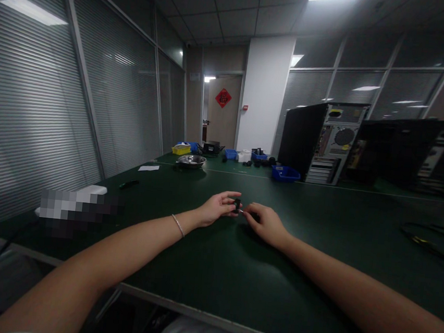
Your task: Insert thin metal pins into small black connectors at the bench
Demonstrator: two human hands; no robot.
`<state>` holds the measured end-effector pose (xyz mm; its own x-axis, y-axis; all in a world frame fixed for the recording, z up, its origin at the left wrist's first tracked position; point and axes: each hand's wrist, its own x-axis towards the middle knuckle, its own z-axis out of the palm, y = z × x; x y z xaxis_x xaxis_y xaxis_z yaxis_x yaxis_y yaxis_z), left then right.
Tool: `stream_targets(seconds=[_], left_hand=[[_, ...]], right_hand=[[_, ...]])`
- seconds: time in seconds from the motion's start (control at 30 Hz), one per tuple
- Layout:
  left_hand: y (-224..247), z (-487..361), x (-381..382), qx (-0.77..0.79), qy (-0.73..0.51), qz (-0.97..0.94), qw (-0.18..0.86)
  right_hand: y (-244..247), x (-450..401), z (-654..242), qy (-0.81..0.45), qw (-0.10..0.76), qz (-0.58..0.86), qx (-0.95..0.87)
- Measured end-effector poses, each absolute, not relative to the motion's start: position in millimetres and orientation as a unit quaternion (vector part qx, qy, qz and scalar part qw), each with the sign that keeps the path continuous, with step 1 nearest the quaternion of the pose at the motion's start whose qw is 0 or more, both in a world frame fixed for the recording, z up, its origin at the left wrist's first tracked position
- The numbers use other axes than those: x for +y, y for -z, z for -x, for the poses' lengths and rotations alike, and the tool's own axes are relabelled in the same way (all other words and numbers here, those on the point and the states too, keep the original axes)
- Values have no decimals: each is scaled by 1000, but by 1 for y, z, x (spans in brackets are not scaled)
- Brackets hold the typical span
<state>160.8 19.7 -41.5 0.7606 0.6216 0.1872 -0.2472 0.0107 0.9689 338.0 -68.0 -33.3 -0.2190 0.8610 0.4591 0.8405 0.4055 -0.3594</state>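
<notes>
My left hand (218, 208) pinches a small black part (236, 205) between thumb and fingers, just above the dark green table (204, 269). A thin bracelet sits on that wrist. My right hand (265, 224) rests on the table right beside it, fingers closed on a small thin piece whose tip touches the black part. What that piece is I cannot make out.
A steel bowl (191, 161), yellow bin (180, 149) and blue bins (285, 173) stand at the far end. A computer tower (320, 142) stands back right with more dark cases beside it. Cables (427, 241) lie at right, a black pen-like item (128, 183) and white paper (148, 168) at left.
</notes>
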Motion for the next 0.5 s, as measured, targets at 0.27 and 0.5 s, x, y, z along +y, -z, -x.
stream_targets(seconds=[0.27, 0.5], left_hand=[[46, -162, 23, 153, -345, -604, 702], [46, -162, 22, 157, -343, -612, 695]], right_hand=[[32, -69, -337, -7, 297, 548, -782], [32, -68, -338, -5, 299, 559, -773]])
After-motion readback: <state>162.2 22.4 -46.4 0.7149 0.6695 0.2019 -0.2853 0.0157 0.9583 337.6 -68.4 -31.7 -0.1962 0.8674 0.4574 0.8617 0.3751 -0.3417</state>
